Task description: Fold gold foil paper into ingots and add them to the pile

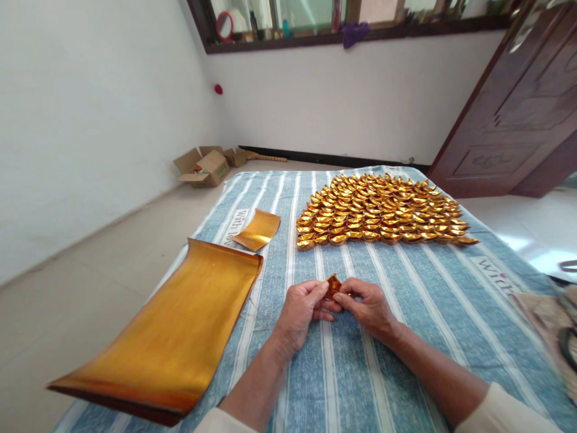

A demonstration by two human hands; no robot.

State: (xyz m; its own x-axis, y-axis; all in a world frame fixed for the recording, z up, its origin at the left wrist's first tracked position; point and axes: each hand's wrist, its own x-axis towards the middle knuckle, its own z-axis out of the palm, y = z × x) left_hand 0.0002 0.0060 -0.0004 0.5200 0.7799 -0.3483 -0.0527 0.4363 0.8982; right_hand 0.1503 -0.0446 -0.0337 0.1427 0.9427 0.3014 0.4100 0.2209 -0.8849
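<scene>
A small folded piece of gold foil paper [333,287] is pinched between my two hands, low over the striped cloth. My left hand [303,310] grips its left side with thumb and fingers. On the right side, my right hand [367,304] holds it with thumb and forefinger. Beyond the hands, many finished-looking gold paper ingots [378,210] stand in tight rows. To the left lies a large stack of gold foil sheets [180,325], curled at its ends. A smaller gold sheet [259,230] rests just past that stack.
The blue and white striped cloth [288,373] covers the surface under everything. Open cardboard boxes [210,168] sit on the floor at the far left. A brown wooden door [509,114] stands at the right. A dark ring-shaped handle [568,349] shows at the right edge.
</scene>
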